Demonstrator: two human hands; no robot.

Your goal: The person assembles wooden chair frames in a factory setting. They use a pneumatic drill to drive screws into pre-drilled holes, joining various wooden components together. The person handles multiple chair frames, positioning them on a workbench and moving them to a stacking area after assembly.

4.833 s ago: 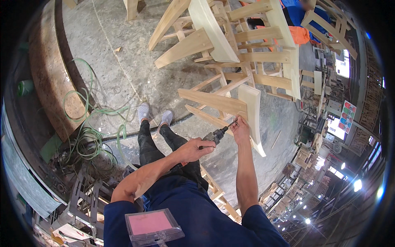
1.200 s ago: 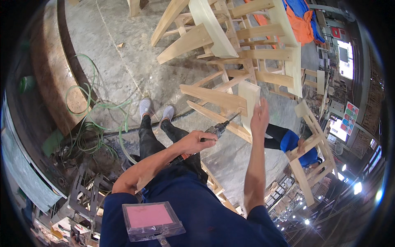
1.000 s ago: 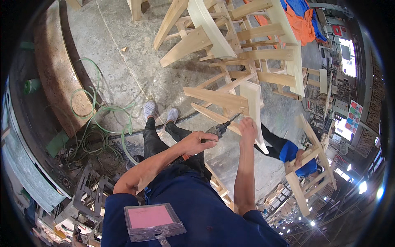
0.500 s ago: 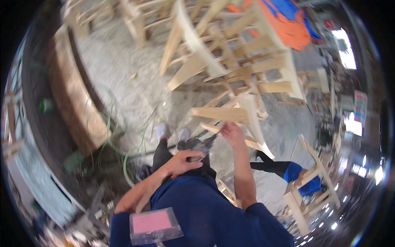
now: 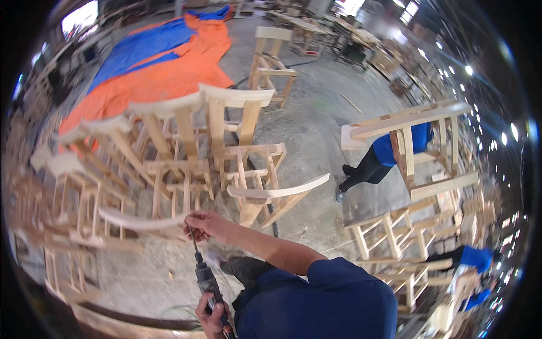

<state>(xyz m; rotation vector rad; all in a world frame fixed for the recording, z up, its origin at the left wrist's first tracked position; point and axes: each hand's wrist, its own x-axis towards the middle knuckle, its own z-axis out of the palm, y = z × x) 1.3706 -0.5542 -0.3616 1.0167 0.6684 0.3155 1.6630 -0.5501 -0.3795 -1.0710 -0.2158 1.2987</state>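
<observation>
My left hand [image 5: 210, 317] is closed round the grip of a dark power drill [image 5: 206, 279] near the lower edge. A long thin bit [image 5: 194, 244] points up from the drill. At the bit's tip, the fingers of my right hand [image 5: 204, 224] are pinched together; whatever sits between them is too small to make out. Just behind that hand is the right end of a curved pale wooden rail [image 5: 141, 219], a chair's top rail. I cannot tell whether the hand touches it. Another wooden chair frame [image 5: 276, 191] stands just beyond.
Several unfinished chairs [image 5: 183, 133] stand in a row ahead and left, before an orange and blue tarp [image 5: 164, 62]. A lone chair [image 5: 272, 68] stands farther back. To the right a person [image 5: 384, 152] carries a chair frame [image 5: 443, 183]; more frames [image 5: 389, 234] and people are nearby.
The view has swung right, bringing the chair row and the person with the frame toward the middle. Drill and both hands now appear farther left; my right fingers stay by the bit's tip.
</observation>
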